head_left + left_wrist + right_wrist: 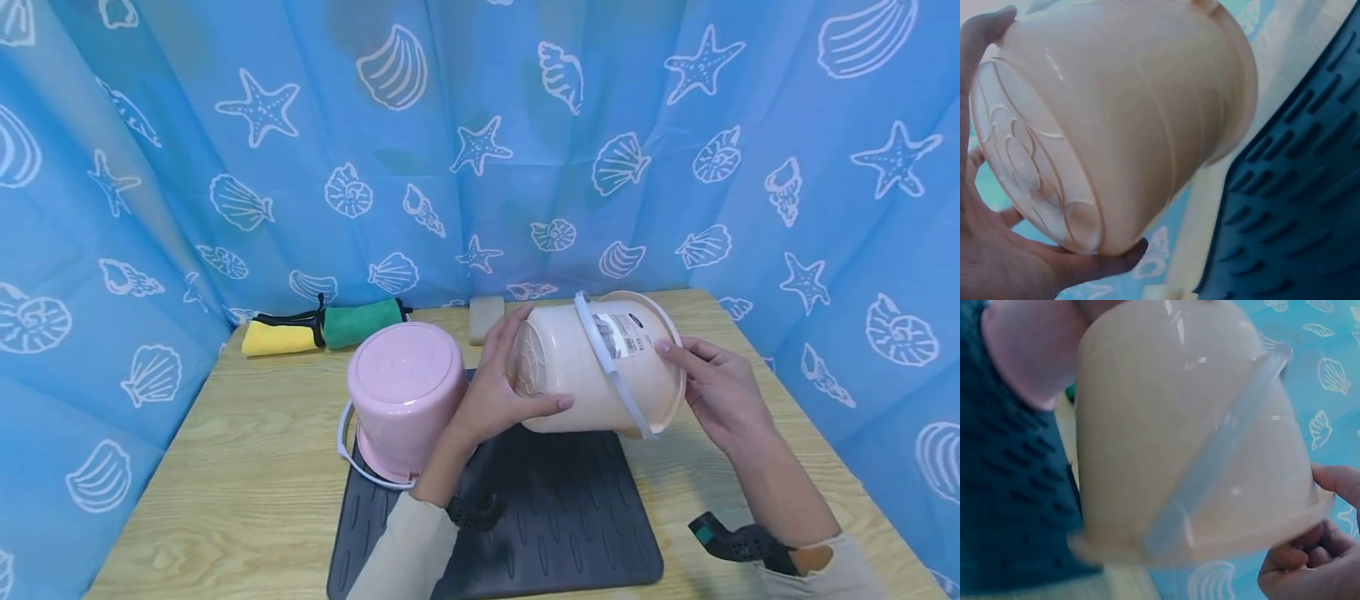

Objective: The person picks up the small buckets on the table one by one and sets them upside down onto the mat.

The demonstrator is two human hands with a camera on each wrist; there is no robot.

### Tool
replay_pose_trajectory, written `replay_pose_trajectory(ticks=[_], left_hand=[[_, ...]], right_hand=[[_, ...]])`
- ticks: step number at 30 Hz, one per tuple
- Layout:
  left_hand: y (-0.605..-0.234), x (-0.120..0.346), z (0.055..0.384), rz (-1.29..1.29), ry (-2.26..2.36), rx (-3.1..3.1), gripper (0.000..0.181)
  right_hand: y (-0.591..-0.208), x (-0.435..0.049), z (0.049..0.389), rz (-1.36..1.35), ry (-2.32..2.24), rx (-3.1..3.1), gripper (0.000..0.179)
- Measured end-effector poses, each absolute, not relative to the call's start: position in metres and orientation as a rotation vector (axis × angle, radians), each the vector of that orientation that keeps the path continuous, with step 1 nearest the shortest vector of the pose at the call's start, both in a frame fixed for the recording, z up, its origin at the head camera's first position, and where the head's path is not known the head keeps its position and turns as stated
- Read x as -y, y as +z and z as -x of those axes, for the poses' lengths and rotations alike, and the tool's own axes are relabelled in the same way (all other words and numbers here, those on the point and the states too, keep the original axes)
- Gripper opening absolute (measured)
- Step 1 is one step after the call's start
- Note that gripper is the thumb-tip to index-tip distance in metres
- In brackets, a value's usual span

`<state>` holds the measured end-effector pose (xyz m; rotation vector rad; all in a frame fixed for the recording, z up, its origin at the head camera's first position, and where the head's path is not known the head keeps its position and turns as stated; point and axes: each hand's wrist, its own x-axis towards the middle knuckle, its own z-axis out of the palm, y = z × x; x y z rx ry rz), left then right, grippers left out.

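A cream plastic bucket (570,367) is held on its side above the table, its bottom facing left and its rim right. My left hand (498,383) grips the bottom end, thumb on the near side; the left wrist view shows the fingers spread around the patterned base (1022,162). At the rim, my right hand (716,387) pinches the edge, with the thumb outside and fingers curled beneath. The bucket's pale handle (600,342) lies across its side near a printed label (624,335). Left of my left hand, a pink bucket (405,400) stands upside down.
The dark ridged mat (555,517) lies under both buckets on the wooden table (225,483). Rolled yellow cloth (281,337) and green cloth (363,323) sit at the back left. Behind the left hand is a beige block (486,317). A blue shell-patterned curtain (465,167) surrounds the table.
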<state>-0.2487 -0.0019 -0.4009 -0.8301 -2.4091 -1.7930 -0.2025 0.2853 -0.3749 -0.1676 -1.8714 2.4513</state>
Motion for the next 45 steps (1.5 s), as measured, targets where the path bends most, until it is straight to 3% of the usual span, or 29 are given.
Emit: replay_pose_trajectory(ticks=[5, 8, 18, 27, 45], left_hand=[[-0.387, 0.008, 0.245, 0.800, -1.734, 2.438, 0.107], [-0.375, 0.013, 0.242, 0.800, -1.700, 2.426, 0.107], [-0.332, 0.027, 0.230, 0.740, -1.502, 2.498, 0.107], [-0.310, 0.039, 0.225, 0.771, -1.397, 2.561, 0.108], [-0.298, 0.035, 0.234, 0.856, -1.023, 2.697, 0.112]], right_hand=[[-0.372, -0.288, 0.192, 0.081, 1.777, 2.371, 0.040], [-0.369, -0.288, 0.184, 0.020, 1.466, 2.476, 0.046], [-0.372, -0.276, 0.161, -0.226, 1.018, 2.498, 0.028], [-0.384, -0.262, 0.144, -0.447, 0.818, 2.511, 0.025], [-0.457, -0.228, 0.123, -0.993, 0.477, 2.784, 0.026]])
